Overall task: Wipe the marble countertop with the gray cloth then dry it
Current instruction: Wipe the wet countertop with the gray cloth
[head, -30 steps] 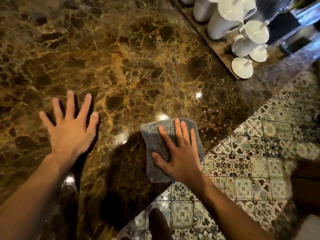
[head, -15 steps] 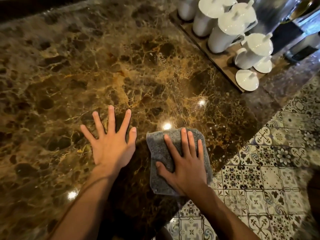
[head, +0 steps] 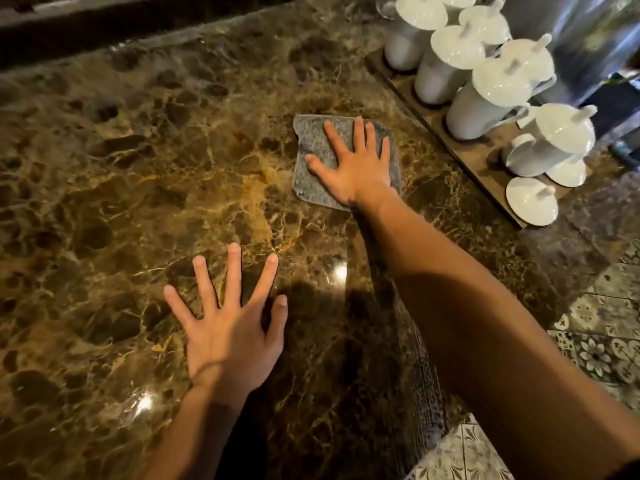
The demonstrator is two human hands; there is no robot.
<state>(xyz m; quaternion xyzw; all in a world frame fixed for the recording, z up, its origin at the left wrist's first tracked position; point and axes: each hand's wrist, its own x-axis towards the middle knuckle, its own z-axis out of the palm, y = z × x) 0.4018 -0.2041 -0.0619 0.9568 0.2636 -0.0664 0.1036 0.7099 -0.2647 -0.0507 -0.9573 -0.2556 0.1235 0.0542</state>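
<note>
The brown marble countertop (head: 138, 174) fills most of the view. A folded gray cloth (head: 311, 140) lies flat on it, toward the far middle. My right hand (head: 356, 164) presses palm-down on the cloth with fingers spread, arm stretched out. My left hand (head: 232, 323) rests flat on the bare marble nearer to me, fingers apart, holding nothing.
A wooden tray (head: 467, 157) with several white lidded ceramic jars (head: 485, 95) stands at the far right, close to the cloth. The counter's edge runs along the lower right above a patterned tile floor (head: 602, 344). A dark raised ledge (head: 104, 32) borders the far side.
My right hand has pushed the cloth away from the near counter edge toward the far middle, near the tray. The left hand stays flat on the marble, now closer to me than the cloth.
</note>
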